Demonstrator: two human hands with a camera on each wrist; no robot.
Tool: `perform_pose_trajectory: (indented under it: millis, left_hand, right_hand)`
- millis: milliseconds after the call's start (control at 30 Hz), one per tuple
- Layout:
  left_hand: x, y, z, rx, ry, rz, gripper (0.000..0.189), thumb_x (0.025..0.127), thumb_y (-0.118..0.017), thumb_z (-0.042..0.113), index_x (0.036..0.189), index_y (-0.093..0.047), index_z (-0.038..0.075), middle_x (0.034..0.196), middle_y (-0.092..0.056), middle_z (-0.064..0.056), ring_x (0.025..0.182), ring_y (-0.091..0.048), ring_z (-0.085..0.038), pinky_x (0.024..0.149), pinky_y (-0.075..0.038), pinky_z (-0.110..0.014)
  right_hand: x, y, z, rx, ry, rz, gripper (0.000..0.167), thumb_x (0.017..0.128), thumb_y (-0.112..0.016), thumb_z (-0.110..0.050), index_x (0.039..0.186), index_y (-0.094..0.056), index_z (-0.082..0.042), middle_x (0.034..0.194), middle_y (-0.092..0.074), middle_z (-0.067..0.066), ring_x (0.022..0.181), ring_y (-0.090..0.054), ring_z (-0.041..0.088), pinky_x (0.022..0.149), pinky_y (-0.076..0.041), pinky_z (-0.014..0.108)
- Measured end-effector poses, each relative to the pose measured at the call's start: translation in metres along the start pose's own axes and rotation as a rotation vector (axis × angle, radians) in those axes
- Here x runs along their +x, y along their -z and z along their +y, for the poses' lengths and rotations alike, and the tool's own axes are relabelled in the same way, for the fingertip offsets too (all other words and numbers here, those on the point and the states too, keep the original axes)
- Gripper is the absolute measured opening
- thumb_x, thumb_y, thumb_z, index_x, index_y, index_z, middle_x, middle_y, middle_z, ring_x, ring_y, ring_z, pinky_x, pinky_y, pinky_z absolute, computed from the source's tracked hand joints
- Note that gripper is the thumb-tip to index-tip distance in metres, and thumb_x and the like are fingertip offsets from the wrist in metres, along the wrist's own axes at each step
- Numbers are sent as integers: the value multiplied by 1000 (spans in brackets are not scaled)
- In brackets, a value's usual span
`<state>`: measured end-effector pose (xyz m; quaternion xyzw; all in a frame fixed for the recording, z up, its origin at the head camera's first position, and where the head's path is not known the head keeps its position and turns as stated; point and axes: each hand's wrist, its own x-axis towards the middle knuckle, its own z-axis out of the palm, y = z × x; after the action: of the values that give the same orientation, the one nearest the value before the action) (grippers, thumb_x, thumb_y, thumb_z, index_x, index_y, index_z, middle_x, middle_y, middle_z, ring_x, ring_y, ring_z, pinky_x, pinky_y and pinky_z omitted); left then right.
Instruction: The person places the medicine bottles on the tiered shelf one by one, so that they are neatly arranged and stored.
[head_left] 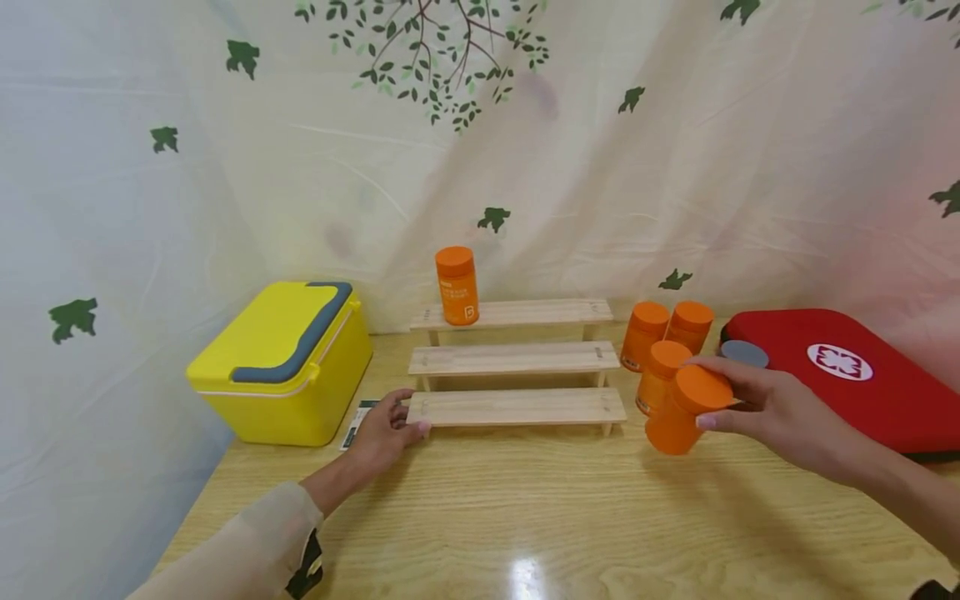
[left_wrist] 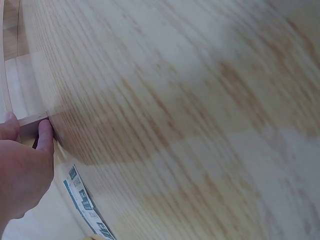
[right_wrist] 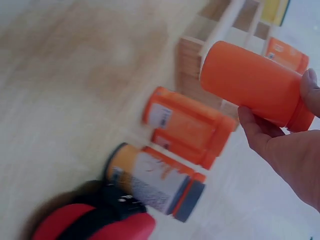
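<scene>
one orange screw-cap bottle (head_left: 677, 421) tilts above the wood-grain table (head_left: 480, 517), fingers of the right hand (head_left: 780, 412) grasping its lid (head_left: 702, 389), the left hand (head_left: 382, 433) pinching the three-step wooden rack (head_left: 517, 407) at its left end.

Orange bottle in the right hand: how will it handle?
The orange bottle is probably stiff: no dent shows where the right hand holds it. Laid down, it would likely roll, being round-sided. Upright, it may tip if pushed high, being taller than wide.

left hand (head_left: 384, 435) reaches forward, pinching — right hand (head_left: 783, 406) grips, thumb (head_left: 738, 422) set apart from the fingers (head_left: 720, 367).
</scene>
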<state>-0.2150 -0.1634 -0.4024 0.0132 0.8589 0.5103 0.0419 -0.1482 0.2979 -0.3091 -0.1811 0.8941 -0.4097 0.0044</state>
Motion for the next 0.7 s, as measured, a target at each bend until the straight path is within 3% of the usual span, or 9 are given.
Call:
perform_pose_trajectory:
  millis: [167, 300, 500, 700]
  left_hand:
    - [-1, 0, 1, 20, 4, 5, 56, 91, -65, 7, 141, -40, 2, 113, -66, -13, 92, -60, -19, 82, -50, -34]
    - [-1, 0, 1, 28, 7, 10, 56, 91, -65, 7, 141, -40, 3, 113, -66, -13, 92, -59, -20, 83, -50, -34]
    - [-1, 0, 2, 15, 12, 2, 57, 91, -65, 7, 142, -39, 3, 114, -65, -13, 91, -59, -20, 82, -50, -33]
    - [-1, 1, 0, 15, 17, 5, 57, 91, -65, 8, 142, -40, 4, 115, -65, -13, 92, -59, -19, 83, -50, -33]
  right_hand:
    - [12, 4, -17, -32, -18, 6, 70, 87, -72, -27, 147, -40, -14, 128, -57, 12, 106, -62, 20, 76, -53, 24]
    - [25, 6, -31, -41, -23, 14, 73, 86, -73, -30, 148, -38, -15, 131, -56, 16, 111, -59, 33, 77, -52, 22]
    - [51, 5, -48, 7, -22, 11, 73, 87, -71, -33, 149, -36, -16, 133, -55, 13, 112, -59, 31, 81, -52, 25]
    - [78, 1, -61, 98, -15, -8, 71, 90, -68, -33, 150, -34, -17, 136, -53, 13, 114, -57, 30, 90, -50, 43]
